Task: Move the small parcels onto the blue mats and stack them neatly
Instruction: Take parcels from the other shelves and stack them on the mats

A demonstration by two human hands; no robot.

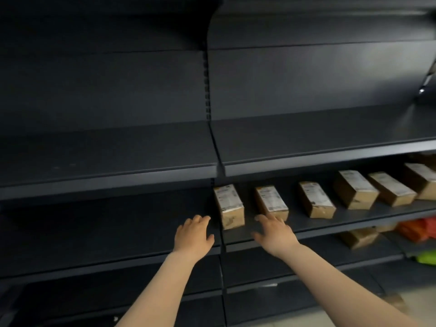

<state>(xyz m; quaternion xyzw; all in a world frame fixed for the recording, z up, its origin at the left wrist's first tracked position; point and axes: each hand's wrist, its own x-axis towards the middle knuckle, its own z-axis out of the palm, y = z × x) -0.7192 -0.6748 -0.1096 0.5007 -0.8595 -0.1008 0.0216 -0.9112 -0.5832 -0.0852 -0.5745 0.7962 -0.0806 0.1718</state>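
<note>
Several small brown cardboard parcels with white labels stand in a row on a dark shelf [354, 219]. The leftmost parcel [230, 206] sits at the shelf's left end, a second parcel [271, 201] to its right, and a third parcel [316, 199] further right. My left hand [194, 234] is stretched out just left of the leftmost parcel, fingers relaxed, holding nothing. My right hand [274, 232] reaches in between the first two parcels, fingers spread, its fingertips at the second parcel's front. No blue mat is in view.
Dark metal shelving fills the view, with bare upper shelves [318, 147] and a bare left bay [106, 223]. On the lower right shelf lie another brown box [358, 237], orange items [417, 228] and a green item [427, 257]. Pale floor shows at bottom right.
</note>
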